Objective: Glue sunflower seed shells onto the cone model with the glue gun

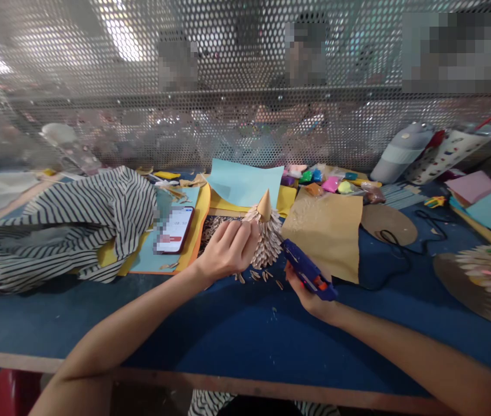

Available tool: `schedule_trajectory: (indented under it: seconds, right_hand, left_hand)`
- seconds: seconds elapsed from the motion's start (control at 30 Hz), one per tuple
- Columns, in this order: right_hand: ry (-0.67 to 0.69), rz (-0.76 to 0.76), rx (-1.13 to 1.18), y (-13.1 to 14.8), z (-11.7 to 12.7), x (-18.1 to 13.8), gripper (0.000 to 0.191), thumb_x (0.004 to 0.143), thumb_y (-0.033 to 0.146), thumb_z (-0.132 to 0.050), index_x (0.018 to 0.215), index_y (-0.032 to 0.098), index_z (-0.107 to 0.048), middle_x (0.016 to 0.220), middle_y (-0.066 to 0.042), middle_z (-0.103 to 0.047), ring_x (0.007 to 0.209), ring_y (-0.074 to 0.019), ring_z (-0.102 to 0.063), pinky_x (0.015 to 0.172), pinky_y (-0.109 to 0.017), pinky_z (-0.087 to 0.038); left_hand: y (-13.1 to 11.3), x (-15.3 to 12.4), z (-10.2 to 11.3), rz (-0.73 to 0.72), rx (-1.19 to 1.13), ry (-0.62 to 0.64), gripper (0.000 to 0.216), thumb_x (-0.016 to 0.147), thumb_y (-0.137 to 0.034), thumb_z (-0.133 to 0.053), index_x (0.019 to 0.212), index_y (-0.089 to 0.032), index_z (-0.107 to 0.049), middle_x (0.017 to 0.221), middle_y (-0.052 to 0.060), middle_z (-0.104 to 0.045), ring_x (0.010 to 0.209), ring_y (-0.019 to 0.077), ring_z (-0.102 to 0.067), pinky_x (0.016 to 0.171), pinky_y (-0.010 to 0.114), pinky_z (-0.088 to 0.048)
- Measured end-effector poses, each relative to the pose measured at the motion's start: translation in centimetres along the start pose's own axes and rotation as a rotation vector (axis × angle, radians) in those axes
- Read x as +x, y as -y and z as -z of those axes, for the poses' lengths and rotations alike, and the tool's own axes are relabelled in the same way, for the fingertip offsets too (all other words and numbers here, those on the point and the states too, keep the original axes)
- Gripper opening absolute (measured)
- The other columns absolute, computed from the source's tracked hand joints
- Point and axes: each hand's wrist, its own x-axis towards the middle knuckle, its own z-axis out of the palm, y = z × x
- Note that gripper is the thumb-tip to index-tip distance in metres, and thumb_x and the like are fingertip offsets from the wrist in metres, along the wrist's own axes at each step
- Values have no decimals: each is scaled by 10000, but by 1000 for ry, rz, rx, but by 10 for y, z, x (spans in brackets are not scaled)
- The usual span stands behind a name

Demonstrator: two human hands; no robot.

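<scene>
- Tan paper cone [270, 240] stands on the blue worktop [210, 335] between the hands. Pale seeds cover its lower body and the tip is bare, so the covering looks mostly done.
- Left hand [228, 249] closes its grip on the cone's side.
- Right hand [311, 296] grips a blue glue gun [308, 270], nozzle at the cone.
- Loose seeds [254, 275] lie just beside it.

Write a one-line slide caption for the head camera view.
At a blue table, the left hand holds a seed-covered cone while the right hand points a blue glue gun at it.
</scene>
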Motion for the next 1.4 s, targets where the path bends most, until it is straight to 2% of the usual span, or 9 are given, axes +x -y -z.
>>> schedule_trajectory:
  seconds: [0.1, 0.17, 0.4, 0.5, 0.63, 0.87, 1.03, 1.23, 1.4]
  right_hand:
    - [61, -30, -14, -1, 0, -2, 161, 862, 262, -588, 703, 238, -577, 592, 0, -632, 505, -167, -626, 523, -297, -540]
    - [67, -56, 17, -2, -2, -4, 176, 886, 299, -570, 724, 236, -594, 593, 1, -645, 512, -163, -638, 529, -287, -548]
    - [88, -144, 105, -3, -2, -6, 212, 919, 380, -541, 768, 239, -587, 533, 14, -611, 454, -150, -615, 493, -274, -550]
    - [-13, -133, 125, -8, -6, -1, 145, 890, 359, -598, 817, 238, -570, 569, 31, -611, 475, -141, -625, 527, -275, -571]
    - [-157, -118, 139, -22, -14, 5, 145, 839, 321, -672, 896, 222, -582, 816, -21, -680, 664, -164, -702, 647, -310, -618]
    - [-86, -165, 211, -33, -19, 5, 294, 829, 332, -693, 1075, 231, -569, 1035, -72, -690, 867, -190, -721, 806, -367, -625]
    - [-67, -166, 226, -33, -18, 4, 322, 819, 334, -706, 1091, 239, -561, 1049, -72, -686, 860, -192, -722, 772, -359, -632]
    - [-107, -134, 168, -34, -21, 4, 285, 824, 349, -697, 1058, 245, -572, 979, -47, -688, 796, -171, -709, 752, -347, -624]
    - [-103, -121, 203, -34, -22, 4, 270, 824, 331, -693, 1047, 258, -559, 982, -33, -679, 768, -158, -703, 721, -328, -619]
  left_hand:
    - [7, -3, -6, -44, -2, -99, 251, 838, -176, -691, 1069, -152, -594, 815, 59, -657, 671, 167, -606, 553, 304, -442]
    - [11, -5, -12, 68, -95, -139, 290, 837, -218, -695, 1086, -158, -558, 868, 76, -662, 745, 190, -626, 596, 313, -482]
    - [14, -16, -25, 422, -619, -8, 430, 853, -201, -624, 1231, -135, -429, 1174, 168, -598, 1129, 251, -603, 912, 413, -547]
    - [12, -20, -30, 503, -806, 67, 500, 873, -235, -607, 1306, -132, -378, 1207, 181, -601, 1142, 251, -614, 934, 410, -551]
    - [8, -19, -30, 583, -876, 80, 513, 878, -267, -619, 1314, -137, -381, 1160, 165, -622, 1045, 221, -649, 890, 379, -568]
    - [-4, -6, -14, 535, -641, 58, 446, 879, -332, -645, 1223, -131, -443, 1058, 121, -625, 916, 192, -640, 782, 346, -548]
    - [-5, -8, -14, 451, -475, 43, 422, 870, -383, -647, 1176, -156, -465, 945, 76, -654, 864, 212, -637, 775, 370, -501]
    - [-2, -8, -12, 398, -566, -20, 422, 882, -313, -646, 1223, -157, -453, 1153, 140, -587, 1088, 239, -603, 863, 396, -553]
    - [-4, -7, -9, 266, -568, -57, 268, 891, -181, -630, 1138, -193, -526, 1203, 131, -561, 1113, 215, -604, 866, 371, -587]
